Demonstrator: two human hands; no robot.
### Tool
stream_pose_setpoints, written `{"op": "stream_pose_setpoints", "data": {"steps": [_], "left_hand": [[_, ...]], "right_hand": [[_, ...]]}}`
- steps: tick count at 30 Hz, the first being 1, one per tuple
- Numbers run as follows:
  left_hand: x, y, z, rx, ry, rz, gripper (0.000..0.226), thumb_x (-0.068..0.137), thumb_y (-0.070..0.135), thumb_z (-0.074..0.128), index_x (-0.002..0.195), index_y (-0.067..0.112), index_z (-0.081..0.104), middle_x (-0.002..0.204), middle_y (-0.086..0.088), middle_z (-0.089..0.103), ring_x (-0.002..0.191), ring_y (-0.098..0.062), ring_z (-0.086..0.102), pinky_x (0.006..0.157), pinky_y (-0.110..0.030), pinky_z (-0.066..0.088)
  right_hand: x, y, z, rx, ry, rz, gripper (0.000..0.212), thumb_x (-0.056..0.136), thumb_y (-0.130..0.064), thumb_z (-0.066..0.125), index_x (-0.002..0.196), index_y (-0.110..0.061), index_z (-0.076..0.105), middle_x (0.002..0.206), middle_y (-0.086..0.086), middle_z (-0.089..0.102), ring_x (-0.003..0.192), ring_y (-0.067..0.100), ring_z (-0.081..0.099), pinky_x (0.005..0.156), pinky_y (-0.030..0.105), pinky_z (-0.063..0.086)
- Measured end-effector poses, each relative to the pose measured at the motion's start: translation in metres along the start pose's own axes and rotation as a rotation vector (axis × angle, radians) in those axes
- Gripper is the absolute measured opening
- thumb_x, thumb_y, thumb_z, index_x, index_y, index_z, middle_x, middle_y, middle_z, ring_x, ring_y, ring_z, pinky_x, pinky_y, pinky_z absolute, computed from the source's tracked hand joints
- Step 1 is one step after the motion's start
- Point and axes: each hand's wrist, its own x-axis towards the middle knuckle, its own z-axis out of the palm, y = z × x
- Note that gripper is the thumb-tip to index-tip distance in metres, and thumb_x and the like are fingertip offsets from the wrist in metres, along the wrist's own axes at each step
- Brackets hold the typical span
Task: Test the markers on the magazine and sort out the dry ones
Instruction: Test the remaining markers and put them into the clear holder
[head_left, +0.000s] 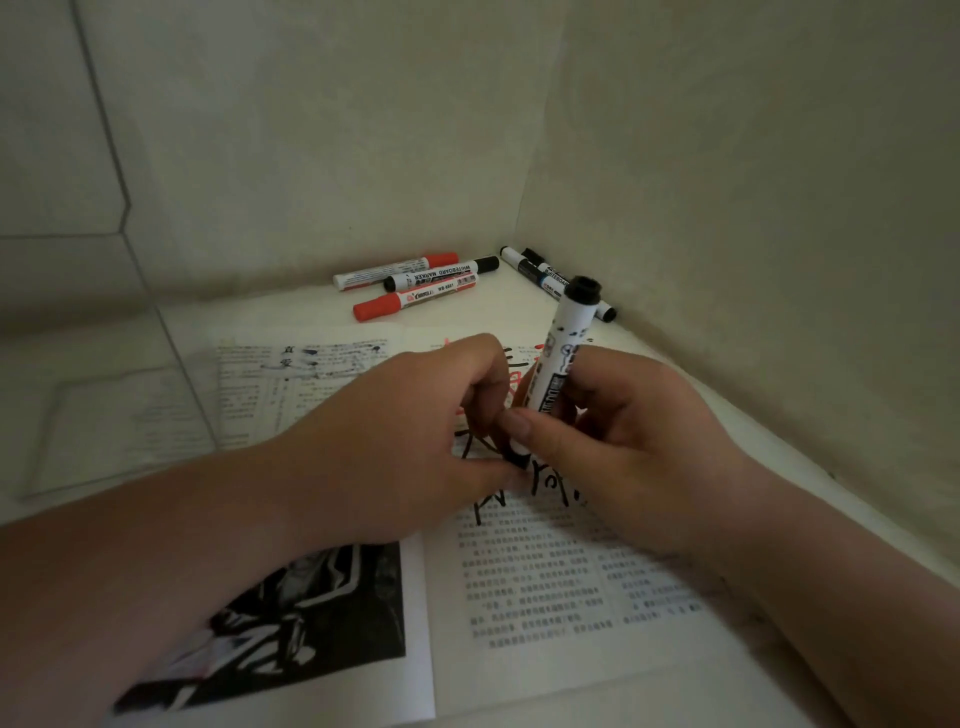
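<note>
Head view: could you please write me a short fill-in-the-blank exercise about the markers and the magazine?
1. The right hand holds a white-barrelled marker whose upper end is ___.
2. Of the three capped white markers by the back wall, ___ have red caps.
3. Scribbles on the open printed magazine are black and ___.
Missing: black; two; red.

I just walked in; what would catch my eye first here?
At the centre, the left hand and right hand hold a white marker tilted over an open magazine scrawled with black and red ink. Behind them, spare markers lie by the back wall and in the corner.
</note>
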Motion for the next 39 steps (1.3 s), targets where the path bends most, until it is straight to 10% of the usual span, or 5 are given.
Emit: {"op": "stream_pose_setpoints", "data": {"steps": [8, 15, 27, 33, 39], "left_hand": [[-0.003, -0.003, -0.002, -0.098, -0.005, -0.002, 0.039, 0.071, 0.048, 0.083, 0.090, 0.041, 0.050, 0.098, 0.028, 0.062, 0.092, 0.006, 0.060, 0.070, -0.011, 0.044], [-0.005, 0.005, 0.001, -0.145, 0.040, -0.016, 0.039, 0.076, 0.036, 0.083, 0.093, 0.040, 0.048, 0.086, 0.016, 0.071, 0.079, -0.012, 0.067, 0.074, -0.044, 0.054], [-0.007, 0.011, 0.001, -0.197, 0.048, -0.049, 0.043, 0.072, 0.020, 0.088, 0.091, 0.028, 0.051, 0.082, 0.017, 0.071, 0.071, -0.006, 0.067, 0.066, -0.021, 0.050], [-0.005, 0.004, -0.001, -0.166, 0.110, 0.002, 0.040, 0.074, 0.022, 0.086, 0.086, 0.035, 0.051, 0.084, 0.020, 0.067, 0.070, -0.010, 0.064, 0.066, -0.028, 0.053], [-0.007, -0.003, -0.006, -0.142, 0.146, 0.023, 0.029, 0.075, 0.028, 0.085, 0.082, 0.033, 0.058, 0.088, 0.019, 0.065, 0.079, -0.005, 0.064, 0.069, -0.019, 0.051]], "right_hand": [[0.003, 0.001, 0.004, 0.001, -0.043, -0.049, 0.004, 0.090, -0.023, 0.068, 0.093, -0.025, 0.066, 0.075, 0.004, 0.064, 0.067, 0.027, 0.060, 0.060, 0.048, 0.050], [0.005, -0.002, 0.002, 0.005, -0.111, 0.007, 0.006, 0.092, -0.022, 0.066, 0.093, -0.026, 0.069, 0.081, 0.003, 0.068, 0.074, 0.028, 0.064, 0.068, 0.050, 0.053], [0.003, -0.011, 0.006, -0.083, -0.052, 0.003, 0.026, 0.093, -0.017, 0.069, 0.084, -0.040, 0.064, 0.070, -0.027, 0.062, 0.062, 0.000, 0.056, 0.058, 0.013, 0.040], [0.003, -0.002, 0.011, -0.063, 0.187, 0.014, 0.032, 0.084, -0.046, 0.069, 0.097, -0.018, 0.064, 0.073, -0.003, 0.065, 0.067, 0.018, 0.060, 0.060, 0.044, 0.052], [0.012, -0.013, 0.013, 0.162, 0.366, -0.195, 0.054, 0.090, -0.011, 0.067, 0.126, -0.047, 0.047, 0.090, -0.009, 0.065, 0.082, 0.018, 0.065, 0.062, 0.036, 0.053]]}}
